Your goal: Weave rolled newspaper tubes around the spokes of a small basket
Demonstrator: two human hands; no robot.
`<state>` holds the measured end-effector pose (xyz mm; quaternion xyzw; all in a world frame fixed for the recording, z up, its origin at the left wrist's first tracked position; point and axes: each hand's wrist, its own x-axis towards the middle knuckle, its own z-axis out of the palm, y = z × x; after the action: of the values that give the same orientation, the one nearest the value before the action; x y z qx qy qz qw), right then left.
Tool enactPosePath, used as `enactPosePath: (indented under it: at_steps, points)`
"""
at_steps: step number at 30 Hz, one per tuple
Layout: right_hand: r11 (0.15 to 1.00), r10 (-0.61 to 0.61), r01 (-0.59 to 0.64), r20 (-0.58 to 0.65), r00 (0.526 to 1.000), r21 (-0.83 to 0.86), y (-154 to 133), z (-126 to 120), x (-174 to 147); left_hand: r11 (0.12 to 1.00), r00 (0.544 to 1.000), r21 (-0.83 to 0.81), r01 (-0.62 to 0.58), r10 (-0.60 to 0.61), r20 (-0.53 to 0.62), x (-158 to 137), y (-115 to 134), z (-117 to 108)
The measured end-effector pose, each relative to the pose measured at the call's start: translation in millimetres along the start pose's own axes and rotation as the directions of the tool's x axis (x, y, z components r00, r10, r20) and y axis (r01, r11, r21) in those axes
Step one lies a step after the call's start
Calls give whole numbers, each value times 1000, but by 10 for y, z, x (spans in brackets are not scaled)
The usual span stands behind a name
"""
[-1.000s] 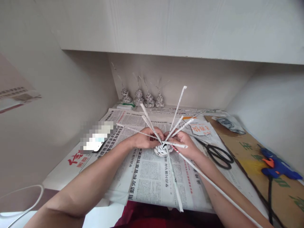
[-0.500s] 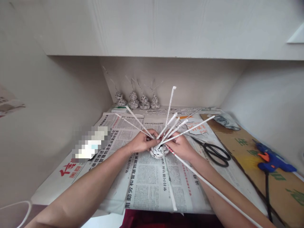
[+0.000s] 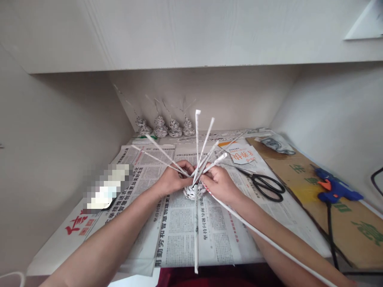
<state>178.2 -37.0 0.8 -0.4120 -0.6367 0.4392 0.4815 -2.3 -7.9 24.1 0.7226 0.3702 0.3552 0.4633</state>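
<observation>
Our L hand is closed w/ bent fingers & thumb on the L side of a small woven piece, up at its top edge. Our R hand grips the same piece's R side, thumb & fingers pinched together nr the rim; we can't tell exactly which sticks its fingertips hold. The piece sits between our hands, approx. mid-table, over the newspaper.

From its top, white paper sticks fan up & out: two lean L past our L hand, others rise centre & R. One more stick points straight back twd us. A long white strand, reddish nr the piece, starts by our R thumb & runs down along our R forearm.

Just beyond our R hand: black scissors, rings twd us, & a white card w/ orange characters. Farther R, cardboard carries a blue glue gun w/ orange trigger, plus a crumpled grey-white bundle at its far end; can't tell what that is. At the back, thin paper rods lie flat; L of them, four woven gourd shapes stand in a row nr the wall.
</observation>
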Motion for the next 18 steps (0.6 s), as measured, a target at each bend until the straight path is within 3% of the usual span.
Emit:
enactPosePath:
  at_steps: [5,11,18]
  points:
    - [999,6,-9,-54,999,-44,12,2,-10,994,997,87,-65,69,-44,-14,23,17]
    - [999,37,-35,-67,997,28,-36,15,2,989,996,130,-69,76,-53,-9,-5,19]
    - [988,-134,125,-103,986,-93,-97,-12,-6,980,997,194,-46,56,-49,0,-43,-36]
